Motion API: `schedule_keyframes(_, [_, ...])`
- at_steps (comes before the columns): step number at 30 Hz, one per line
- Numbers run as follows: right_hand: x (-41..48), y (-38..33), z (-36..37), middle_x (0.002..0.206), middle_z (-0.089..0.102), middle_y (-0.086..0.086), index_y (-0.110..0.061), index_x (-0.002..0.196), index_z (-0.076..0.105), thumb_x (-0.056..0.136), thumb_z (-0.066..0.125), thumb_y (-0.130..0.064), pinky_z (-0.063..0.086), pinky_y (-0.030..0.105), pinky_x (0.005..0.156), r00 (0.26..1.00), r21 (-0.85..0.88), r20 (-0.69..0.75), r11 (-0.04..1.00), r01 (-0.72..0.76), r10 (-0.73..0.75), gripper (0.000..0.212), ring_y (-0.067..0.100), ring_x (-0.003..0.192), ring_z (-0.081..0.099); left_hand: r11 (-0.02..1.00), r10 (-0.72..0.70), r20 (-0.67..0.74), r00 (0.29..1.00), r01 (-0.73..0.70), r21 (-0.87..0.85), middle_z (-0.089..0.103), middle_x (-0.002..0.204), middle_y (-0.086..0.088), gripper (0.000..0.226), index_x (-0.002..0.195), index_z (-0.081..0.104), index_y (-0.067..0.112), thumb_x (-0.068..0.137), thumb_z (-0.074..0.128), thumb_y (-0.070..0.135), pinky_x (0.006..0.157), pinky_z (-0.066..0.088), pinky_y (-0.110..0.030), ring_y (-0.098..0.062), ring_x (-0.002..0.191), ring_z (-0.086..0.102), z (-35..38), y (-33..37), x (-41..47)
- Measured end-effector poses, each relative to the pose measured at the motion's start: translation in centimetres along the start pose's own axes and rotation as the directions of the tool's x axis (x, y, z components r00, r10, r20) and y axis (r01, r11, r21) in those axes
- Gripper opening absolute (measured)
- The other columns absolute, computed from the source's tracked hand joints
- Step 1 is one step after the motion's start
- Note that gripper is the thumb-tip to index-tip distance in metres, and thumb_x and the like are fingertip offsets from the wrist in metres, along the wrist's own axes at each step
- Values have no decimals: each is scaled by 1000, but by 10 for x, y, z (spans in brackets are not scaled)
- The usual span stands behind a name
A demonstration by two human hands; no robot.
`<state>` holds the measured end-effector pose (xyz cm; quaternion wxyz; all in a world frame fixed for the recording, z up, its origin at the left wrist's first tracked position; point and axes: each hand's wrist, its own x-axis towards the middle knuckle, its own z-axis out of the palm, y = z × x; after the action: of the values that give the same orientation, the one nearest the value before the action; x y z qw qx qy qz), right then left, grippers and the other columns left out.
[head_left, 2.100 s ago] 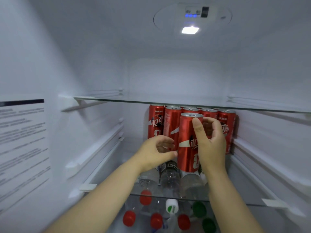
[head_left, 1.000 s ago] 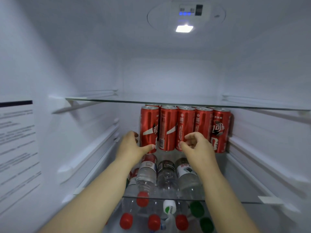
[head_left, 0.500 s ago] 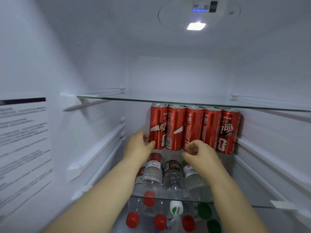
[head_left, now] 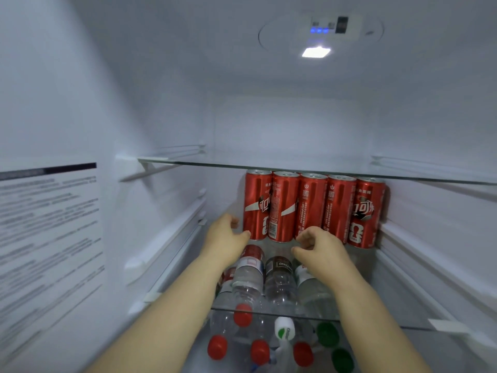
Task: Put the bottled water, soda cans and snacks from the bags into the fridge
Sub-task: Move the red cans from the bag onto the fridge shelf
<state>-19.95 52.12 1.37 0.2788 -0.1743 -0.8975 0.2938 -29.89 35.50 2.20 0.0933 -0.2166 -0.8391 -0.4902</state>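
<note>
Your left grip (head_left: 227, 234) curls round the foot of the leftmost can (head_left: 256, 205), thumb on its front; your right grip (head_left: 321, 250) hangs loosely curled, grasping nothing, just before the middle cans. The soda cans (head_left: 313, 208) stand upright in a row, touching, straight ahead on the glass shelf (head_left: 390, 297), bottled water (head_left: 279, 281) lying beneath; squaring the row likely falls to your left

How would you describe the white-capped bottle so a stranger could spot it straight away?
Find the row of red soda cans on the glass shelf. Beneath that shelf's front edge, water bottles lie with caps facing you. It alone has a white cap with a green mark; its neighbours' caps are red or green.
</note>
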Motion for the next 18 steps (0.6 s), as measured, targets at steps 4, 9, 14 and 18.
schedule_keyframes(4, [-6, -11, -4, 108, 62, -2, -17, 115, 60, 84, 66, -24, 55, 36, 85, 1000, -90, 7, 996, 9, -8, 32, 14, 96, 59, 997, 77, 74, 994, -77, 6, 57, 124, 0, 43, 127, 51, 14, 86, 64, 19, 84, 41, -22, -11, 103, 54, -14, 6, -39])
schedule_keyframes(9, [-40, -31, -26, 118, 59, -7, -23, 125, 55, 84, 69, -31, 51, 30, 89, 997, -242, 63, 969, 60, -46, 44, 9, 102, 57, 980, 200, 115, 973, -198, -33, 57, 114, 11, 35, 120, 54, 23, 86, 63, 26, 86, 43, -18, -3, 100, 54, -42, 4, -91])
schedule_keyframes(14, [-103, -46, -56, 99, 61, -16, -32, 103, 59, 83, 72, -28, 54, 27, 82, 998, -258, 36, 964, 65, -57, 25, 0, 88, 58, 955, 274, 152, 950, -251, -156, 60, 106, 12, 33, 115, 58, 24, 83, 66, 28, 91, 51, -27, -3, 96, 59, -62, 13, -132])
schedule_keyframes(18, [-160, -54, -86, 94, 61, -16, -32, 101, 60, 83, 69, -31, 54, 30, 80, 999, -348, -12, 936, 45, -52, 20, 3, 86, 59, 911, 382, 220, 898, -325, -254, 60, 106, 15, 31, 113, 57, 30, 84, 67, 28, 89, 52, -24, 1, 96, 58, -64, 20, -163])
